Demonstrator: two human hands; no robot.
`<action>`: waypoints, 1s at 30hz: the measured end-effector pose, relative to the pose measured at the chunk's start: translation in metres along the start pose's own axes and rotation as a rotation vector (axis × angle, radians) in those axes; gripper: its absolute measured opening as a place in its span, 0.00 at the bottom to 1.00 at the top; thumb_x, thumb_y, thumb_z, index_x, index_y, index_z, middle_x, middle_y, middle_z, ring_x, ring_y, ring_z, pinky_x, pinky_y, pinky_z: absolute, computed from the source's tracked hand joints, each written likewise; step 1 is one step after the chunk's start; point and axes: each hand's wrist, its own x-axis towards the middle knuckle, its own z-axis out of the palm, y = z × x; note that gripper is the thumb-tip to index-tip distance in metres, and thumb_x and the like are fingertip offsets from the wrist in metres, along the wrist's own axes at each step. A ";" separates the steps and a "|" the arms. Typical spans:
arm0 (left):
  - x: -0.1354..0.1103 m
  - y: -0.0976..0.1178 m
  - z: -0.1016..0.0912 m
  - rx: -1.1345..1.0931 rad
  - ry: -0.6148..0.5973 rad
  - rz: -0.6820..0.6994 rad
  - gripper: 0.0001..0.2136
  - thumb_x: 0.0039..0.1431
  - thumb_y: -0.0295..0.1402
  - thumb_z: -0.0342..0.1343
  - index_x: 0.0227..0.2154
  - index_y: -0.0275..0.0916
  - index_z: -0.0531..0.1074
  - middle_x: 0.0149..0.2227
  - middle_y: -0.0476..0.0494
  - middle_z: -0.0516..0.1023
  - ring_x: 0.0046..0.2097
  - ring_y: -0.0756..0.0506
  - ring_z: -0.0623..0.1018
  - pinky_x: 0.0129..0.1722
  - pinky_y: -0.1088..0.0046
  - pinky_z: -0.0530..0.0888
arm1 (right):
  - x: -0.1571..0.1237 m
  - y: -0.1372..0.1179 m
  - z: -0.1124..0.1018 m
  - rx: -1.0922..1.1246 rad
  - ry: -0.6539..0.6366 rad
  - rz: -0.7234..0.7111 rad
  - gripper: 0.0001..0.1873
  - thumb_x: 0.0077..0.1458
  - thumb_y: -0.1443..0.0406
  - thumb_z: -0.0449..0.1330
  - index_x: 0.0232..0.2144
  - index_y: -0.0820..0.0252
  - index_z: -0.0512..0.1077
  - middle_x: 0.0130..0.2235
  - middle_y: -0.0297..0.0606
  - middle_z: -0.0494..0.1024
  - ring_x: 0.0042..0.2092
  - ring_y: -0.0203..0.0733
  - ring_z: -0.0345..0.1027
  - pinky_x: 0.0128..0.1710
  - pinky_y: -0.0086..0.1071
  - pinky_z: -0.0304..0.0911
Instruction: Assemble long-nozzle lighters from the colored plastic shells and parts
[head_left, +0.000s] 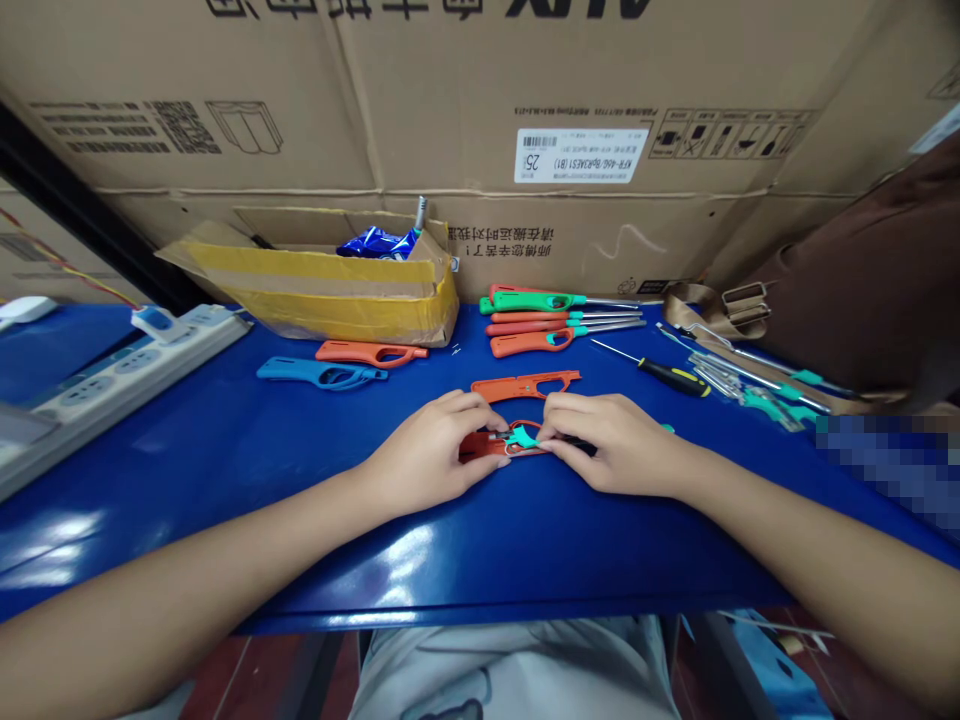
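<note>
The open orange lighter shell lies on the table in front of me, its inside facing up. My left hand is closed around its left end, thumb and fingertips at the edges. A small turquoise trigger sits in the shell's middle, with a thin pale wire or tube beside it. The fingers of my right hand pinch at the trigger's right end; a dark rod-like part shows under that hand. Just beyond both hands rests the matching orange shell half, apart from them.
Several assembled lighters are lined up at the back. A screwdriver, metal rods and turquoise parts lie right. Blue and orange handles lie left, before a taped cardboard box. A power strip runs along the left.
</note>
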 end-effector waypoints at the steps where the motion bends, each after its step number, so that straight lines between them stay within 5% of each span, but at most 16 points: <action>1: 0.000 0.000 0.000 -0.001 0.002 -0.001 0.09 0.61 0.33 0.64 0.44 0.38 0.76 0.45 0.42 0.80 0.47 0.41 0.77 0.50 0.60 0.74 | 0.000 0.000 0.000 0.001 0.002 0.000 0.08 0.67 0.66 0.54 0.37 0.58 0.73 0.36 0.35 0.74 0.34 0.36 0.67 0.33 0.30 0.56; 30: 0.000 -0.001 0.003 -0.004 0.030 -0.020 0.09 0.60 0.33 0.65 0.43 0.39 0.78 0.43 0.43 0.79 0.46 0.41 0.77 0.49 0.62 0.75 | 0.000 0.001 0.003 -0.022 -0.011 -0.026 0.08 0.67 0.66 0.54 0.37 0.58 0.73 0.37 0.35 0.75 0.34 0.36 0.68 0.33 0.30 0.57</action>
